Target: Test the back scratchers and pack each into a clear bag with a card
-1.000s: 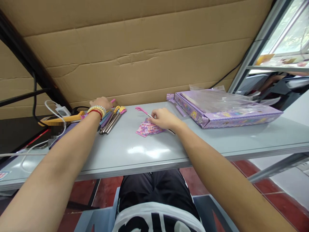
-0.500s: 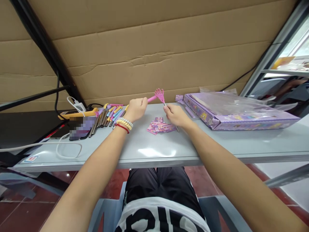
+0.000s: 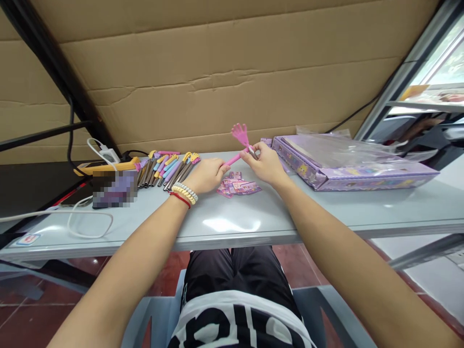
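Observation:
My left hand [image 3: 206, 175] is closed round one end of a pink handle [image 3: 232, 160], whose other end points at my right hand. In my right hand [image 3: 267, 164] a pink hand-shaped back scratcher [image 3: 240, 134] is pinched by its metal rod, just below the spread plastic fingers. Handle and rod meet at the right fingertips; whether they are joined I cannot tell. Below the hands lies a loose pile of small pink and purple printed cards [image 3: 239, 187]. Left of my left hand, several back scratchers [image 3: 168, 168] with metal rods and coloured grips lie bundled.
A purple printed box [image 3: 362, 176] with clear plastic film [image 3: 355, 150] stands on the right of the grey table [image 3: 232, 212]. A phone [image 3: 115, 189], a white cable [image 3: 87, 236] and a charger [image 3: 109, 153] occupy the left. Cardboard [image 3: 232, 63] closes the back.
The pink handle and left hand have dropped lower. My right hand has risen and turned the scratcher's head upright, its fingers now higher up the rod. The view has shifted slightly.

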`<action>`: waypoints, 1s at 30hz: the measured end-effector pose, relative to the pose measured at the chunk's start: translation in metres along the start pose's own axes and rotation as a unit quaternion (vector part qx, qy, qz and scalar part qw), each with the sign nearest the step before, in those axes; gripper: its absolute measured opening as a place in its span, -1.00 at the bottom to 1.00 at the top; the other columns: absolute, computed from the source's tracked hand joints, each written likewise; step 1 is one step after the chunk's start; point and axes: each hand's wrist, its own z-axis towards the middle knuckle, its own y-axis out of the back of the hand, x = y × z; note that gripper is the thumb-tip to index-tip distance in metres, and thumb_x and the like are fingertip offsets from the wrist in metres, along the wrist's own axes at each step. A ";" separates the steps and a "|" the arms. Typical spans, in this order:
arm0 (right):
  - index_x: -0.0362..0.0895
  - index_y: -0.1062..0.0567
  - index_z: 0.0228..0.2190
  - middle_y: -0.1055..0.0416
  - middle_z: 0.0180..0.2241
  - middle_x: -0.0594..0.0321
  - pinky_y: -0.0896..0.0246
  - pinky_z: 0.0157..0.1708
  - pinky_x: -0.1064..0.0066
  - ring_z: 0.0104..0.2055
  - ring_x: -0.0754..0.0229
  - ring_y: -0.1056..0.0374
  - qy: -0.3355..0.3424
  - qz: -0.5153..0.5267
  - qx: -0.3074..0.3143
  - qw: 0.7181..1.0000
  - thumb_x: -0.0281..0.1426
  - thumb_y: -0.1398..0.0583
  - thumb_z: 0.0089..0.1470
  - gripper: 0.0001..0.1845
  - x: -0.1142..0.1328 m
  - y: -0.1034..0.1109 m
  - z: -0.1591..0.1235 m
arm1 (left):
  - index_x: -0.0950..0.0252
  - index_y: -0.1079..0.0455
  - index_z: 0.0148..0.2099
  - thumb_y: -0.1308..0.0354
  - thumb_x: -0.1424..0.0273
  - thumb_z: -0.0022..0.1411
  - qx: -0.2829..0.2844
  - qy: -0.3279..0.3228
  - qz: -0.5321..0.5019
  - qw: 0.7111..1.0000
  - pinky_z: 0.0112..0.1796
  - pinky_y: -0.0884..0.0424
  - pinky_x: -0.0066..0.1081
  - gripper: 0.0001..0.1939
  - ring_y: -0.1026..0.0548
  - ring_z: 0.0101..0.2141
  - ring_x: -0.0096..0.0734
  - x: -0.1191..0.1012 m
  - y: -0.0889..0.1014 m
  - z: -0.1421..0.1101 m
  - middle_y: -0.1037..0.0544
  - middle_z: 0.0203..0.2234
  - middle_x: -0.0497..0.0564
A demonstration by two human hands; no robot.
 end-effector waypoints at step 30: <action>-0.18 -0.48 -0.49 -0.23 -0.66 0.32 0.09 -0.47 0.43 -0.56 0.30 -0.08 0.067 -0.060 0.067 0.994 -0.10 -0.14 0.06 -0.61 0.001 0.003 0.001 | 0.30 -0.35 -0.07 0.07 0.28 0.30 0.017 0.012 -0.039 0.999 -0.41 -0.21 -0.39 -0.72 -0.46 -0.42 -0.33 -0.007 -0.001 -0.004 -0.53 -0.46 0.00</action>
